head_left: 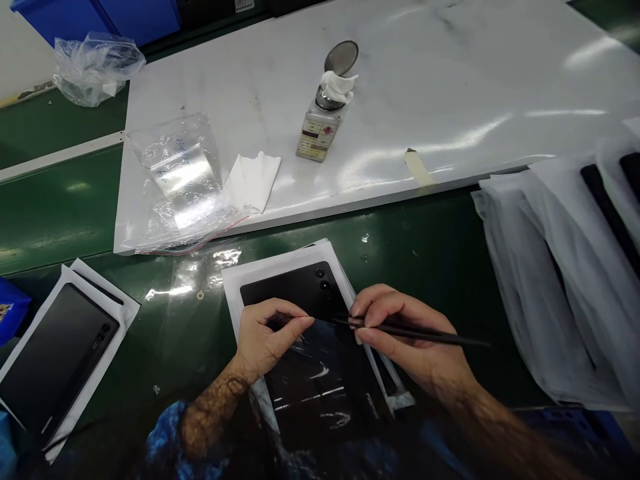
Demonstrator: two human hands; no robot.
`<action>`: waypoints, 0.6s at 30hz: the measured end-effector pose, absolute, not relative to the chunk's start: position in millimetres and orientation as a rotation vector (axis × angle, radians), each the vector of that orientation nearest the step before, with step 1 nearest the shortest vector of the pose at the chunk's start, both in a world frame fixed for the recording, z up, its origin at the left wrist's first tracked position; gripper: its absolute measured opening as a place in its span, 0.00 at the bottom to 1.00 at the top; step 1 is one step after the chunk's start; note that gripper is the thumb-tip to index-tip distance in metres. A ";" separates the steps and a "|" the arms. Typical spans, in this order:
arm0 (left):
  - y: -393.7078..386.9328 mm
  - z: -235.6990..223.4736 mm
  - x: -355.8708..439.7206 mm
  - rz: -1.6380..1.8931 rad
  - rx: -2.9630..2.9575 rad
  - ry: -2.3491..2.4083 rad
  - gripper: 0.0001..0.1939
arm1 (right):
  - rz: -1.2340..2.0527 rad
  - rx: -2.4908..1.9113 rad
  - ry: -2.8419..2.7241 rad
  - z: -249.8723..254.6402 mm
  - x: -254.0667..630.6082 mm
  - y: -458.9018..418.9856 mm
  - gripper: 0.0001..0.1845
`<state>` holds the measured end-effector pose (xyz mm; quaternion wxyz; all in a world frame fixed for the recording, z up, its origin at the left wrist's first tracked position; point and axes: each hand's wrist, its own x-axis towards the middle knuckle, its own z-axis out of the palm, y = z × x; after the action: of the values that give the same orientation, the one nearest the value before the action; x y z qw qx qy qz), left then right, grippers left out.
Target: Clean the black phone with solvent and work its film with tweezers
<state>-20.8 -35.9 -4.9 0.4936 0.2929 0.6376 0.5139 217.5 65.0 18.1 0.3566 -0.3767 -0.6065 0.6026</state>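
A black tablet-like device (357, 380) with camera lenses in its upper right corner lies on white foam sheeting (233, 287). My left hand (267, 337) is closed in a pinch above it, thumb against forefinger, on what looks like the edge of a clear film (313, 380). This film is glossy and spreads below the fingers, over the dark surface. Black tweezers (430, 333) are gripped in my right hand (400, 327), their tips pointing left, close to the left fingertips. Whether the tips touch the film I cannot tell.
Another black device (60, 360) rests on white foam at the left. Behind stand a raised white board (425, 73), a metal-lidded bottle (320, 130), a clear zip bag (180, 180) and a folded white cloth (255, 180). White foam sleeves (550, 267) are piled at the right.
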 end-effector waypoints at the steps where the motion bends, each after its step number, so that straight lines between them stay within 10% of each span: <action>1: -36.3 -5.2 -21.1 1.240 0.721 1.554 0.08 | 1.553 -0.963 -1.557 19.7 215.3 64.7 0.22; 18: -35.5 -2.9 -19.4 1.221 0.729 1.590 0.10 | 1.471 -0.872 -1.514 9.0 203.9 61.4 0.14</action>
<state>-19.4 -35.5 -2.9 0.4831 0.2990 0.6526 0.5013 203.9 61.4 9.0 0.4158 -0.3472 -0.6029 0.5858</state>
